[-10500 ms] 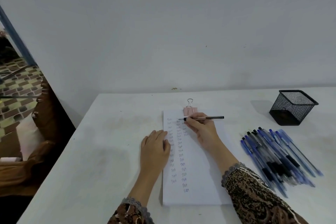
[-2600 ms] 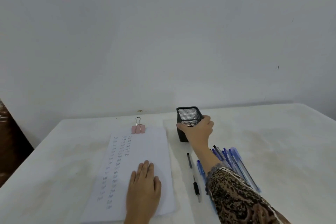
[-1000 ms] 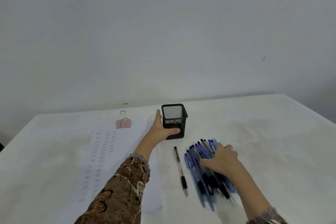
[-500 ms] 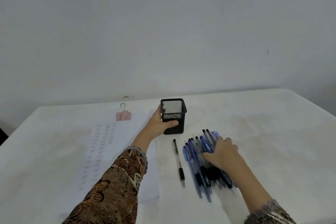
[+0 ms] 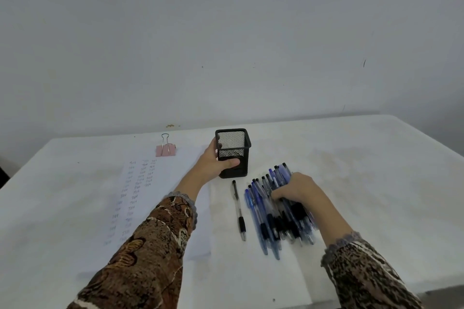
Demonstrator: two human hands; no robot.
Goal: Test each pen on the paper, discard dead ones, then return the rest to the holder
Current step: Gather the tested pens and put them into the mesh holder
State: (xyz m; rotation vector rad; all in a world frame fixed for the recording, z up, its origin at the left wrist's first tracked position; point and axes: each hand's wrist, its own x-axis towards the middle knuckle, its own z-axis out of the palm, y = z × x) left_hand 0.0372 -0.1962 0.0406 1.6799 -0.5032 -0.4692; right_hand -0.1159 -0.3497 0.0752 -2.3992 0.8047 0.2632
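Note:
A black mesh holder (image 5: 233, 150) stands upright on the white table, with nothing visible inside it. My left hand (image 5: 213, 164) grips its left wall, thumb across the front. Right of it lies a pile of blue pens (image 5: 273, 211), tips toward me. My right hand (image 5: 297, 189) lies over the pile, its fingers curled round several pens. A single black pen (image 5: 238, 208) lies apart, between the paper and the pile. The white paper (image 5: 140, 198) with rows of test marks lies at the left, partly under my left forearm.
A pink binder clip (image 5: 165, 149) sits at the paper's top edge. The table (image 5: 364, 170) meets a plain white wall at the back. Its right edge runs diagonally at the far right; the left edge drops off to a dark area.
My right-hand fingers have curled more tightly round the pens, bunching them. My left hand keeps its grip on the holder. The black pen has not moved.

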